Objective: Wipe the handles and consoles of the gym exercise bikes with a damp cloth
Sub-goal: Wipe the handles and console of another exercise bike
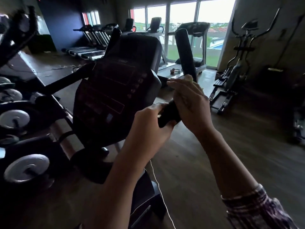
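Note:
A dark exercise-bike console (115, 90) stands tilted in front of me, its screen unlit. To its right a black padded handle (185, 53) rises upward, and its lower end (168, 115) runs down between my hands. My left hand (148, 123) grips that lower end from below. Higher on the same bar, my right hand (189, 101) is wrapped around it with a pale yellowish cloth (189, 78) pressed under the fingers; only the cloth's edge shows above the knuckles. A second handle (115, 37) pokes up behind the console's left side.
Weight plates on a rack (24, 169) crowd the left. Treadmills (89, 47) line the far wall by the windows, with one more (196, 45) straight behind the handle. An elliptical trainer (234, 71) stands at right. A thin white cable (158, 184) hangs below my left arm. Wooden floor (231, 146) spreads to the right.

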`<state>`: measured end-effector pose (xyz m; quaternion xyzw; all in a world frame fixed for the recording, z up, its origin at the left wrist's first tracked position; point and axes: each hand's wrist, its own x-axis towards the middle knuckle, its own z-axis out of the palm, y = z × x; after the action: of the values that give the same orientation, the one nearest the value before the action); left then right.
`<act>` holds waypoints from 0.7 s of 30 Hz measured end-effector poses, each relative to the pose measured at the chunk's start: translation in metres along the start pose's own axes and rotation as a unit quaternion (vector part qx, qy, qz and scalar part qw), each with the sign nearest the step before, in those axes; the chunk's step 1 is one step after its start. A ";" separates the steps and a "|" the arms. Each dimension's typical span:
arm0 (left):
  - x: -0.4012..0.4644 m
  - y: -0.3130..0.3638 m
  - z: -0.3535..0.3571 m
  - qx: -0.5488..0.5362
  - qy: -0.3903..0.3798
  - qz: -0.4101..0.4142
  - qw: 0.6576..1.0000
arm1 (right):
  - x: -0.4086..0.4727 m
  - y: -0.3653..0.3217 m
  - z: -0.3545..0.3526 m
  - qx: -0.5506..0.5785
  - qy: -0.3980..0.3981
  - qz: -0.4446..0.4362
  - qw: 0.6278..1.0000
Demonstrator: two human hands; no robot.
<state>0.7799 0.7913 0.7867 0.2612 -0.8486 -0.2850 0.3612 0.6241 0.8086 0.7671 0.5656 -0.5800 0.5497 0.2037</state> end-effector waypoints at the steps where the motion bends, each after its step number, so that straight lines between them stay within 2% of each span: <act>1: -0.002 -0.001 -0.002 -0.004 -0.004 0.003 1.000 | 0.001 -0.001 -0.001 -0.008 -0.006 -0.006 1.000; 6: -0.012 -0.008 -0.013 -0.009 -0.024 0.015 1.000 | 0.013 -0.001 0.001 -0.023 0.031 0.086 0.996; 11: -0.019 -0.012 -0.020 -0.035 -0.046 0.027 0.998 | -0.016 -0.020 0.010 -0.091 0.024 -0.004 0.996; 16: -0.021 -0.017 -0.026 -0.041 -0.057 0.027 0.997 | -0.005 -0.012 0.011 0.004 0.096 0.143 0.985; 18: -0.023 -0.018 -0.027 -0.053 -0.066 0.024 0.996 | -0.012 -0.021 0.017 -0.008 0.107 0.152 0.983; 21: -0.024 -0.021 -0.029 -0.077 -0.076 0.025 0.994 | -0.029 -0.033 0.022 -0.056 0.095 0.118 0.987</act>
<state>0.8210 0.7834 0.7781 0.1888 -0.8554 -0.3593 0.3219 0.6692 0.8105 0.7485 0.4256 -0.6506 0.5882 0.2229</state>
